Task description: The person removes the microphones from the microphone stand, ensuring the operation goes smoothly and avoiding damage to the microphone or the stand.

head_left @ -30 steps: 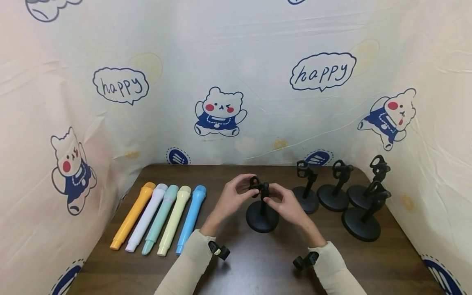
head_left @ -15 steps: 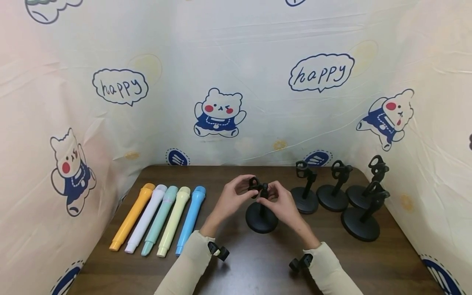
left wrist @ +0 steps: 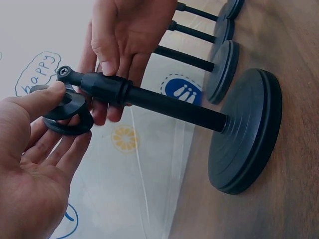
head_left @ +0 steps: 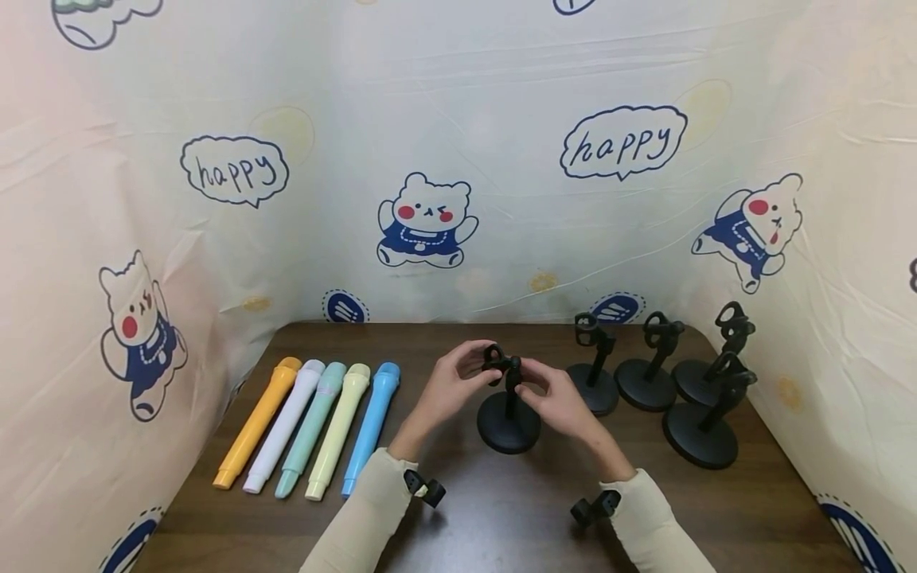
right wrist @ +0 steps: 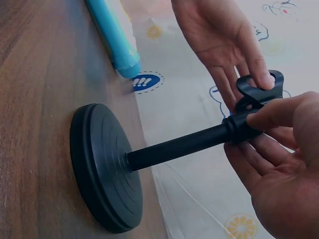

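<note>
A black microphone stand [head_left: 509, 426] with a round base stands upright at the middle of the table. My left hand [head_left: 453, 385] pinches the ring-shaped clip [left wrist: 65, 107] at its top between thumb and fingers. On the collar [left wrist: 107, 87] of the pole, just below the clip joint, my right hand [head_left: 557, 394] has its thumb on one side and fingers on the other. The right wrist view shows the base [right wrist: 107, 169] resting on the wood and the right thumb pressed on the collar.
Several matching black stands [head_left: 647, 383] are grouped at the right of the table [head_left: 494, 525]. To the left lie several toy microphones in a row, from an orange one [head_left: 258, 422] to a blue one [head_left: 371, 428]. A printed cloth [head_left: 516, 255] hangs behind.
My right hand shifted slightly inward and turned around the stand's collar, then came back out to about where it was. My left hand and the stand's base stayed in place.
</note>
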Demonstrator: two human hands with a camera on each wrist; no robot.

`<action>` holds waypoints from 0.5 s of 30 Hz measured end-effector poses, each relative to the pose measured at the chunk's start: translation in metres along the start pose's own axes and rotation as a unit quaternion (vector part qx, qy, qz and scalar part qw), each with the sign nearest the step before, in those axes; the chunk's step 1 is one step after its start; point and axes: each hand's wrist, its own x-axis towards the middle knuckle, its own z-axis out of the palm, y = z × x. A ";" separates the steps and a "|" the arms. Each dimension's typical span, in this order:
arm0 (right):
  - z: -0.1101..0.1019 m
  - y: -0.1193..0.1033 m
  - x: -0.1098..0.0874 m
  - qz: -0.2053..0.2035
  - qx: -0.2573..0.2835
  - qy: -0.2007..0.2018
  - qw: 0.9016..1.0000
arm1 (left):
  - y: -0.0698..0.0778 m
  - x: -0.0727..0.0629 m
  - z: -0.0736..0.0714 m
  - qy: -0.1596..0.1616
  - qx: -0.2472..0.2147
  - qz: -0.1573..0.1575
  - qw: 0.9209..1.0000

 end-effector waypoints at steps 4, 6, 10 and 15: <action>-0.001 -0.001 -0.001 0.009 -0.007 0.018 1.000 | 0.000 0.001 0.001 -0.002 0.002 0.003 1.000; 0.001 -0.001 0.000 0.014 -0.019 0.038 0.999 | 0.000 0.002 0.001 -0.003 0.002 0.004 1.000; 0.010 -0.002 0.000 0.055 -0.059 0.086 0.993 | 0.000 0.001 0.001 -0.003 -0.001 0.000 1.000; 0.020 -0.003 0.001 0.086 -0.080 0.125 0.985 | -0.001 0.001 0.001 -0.002 -0.007 0.003 1.000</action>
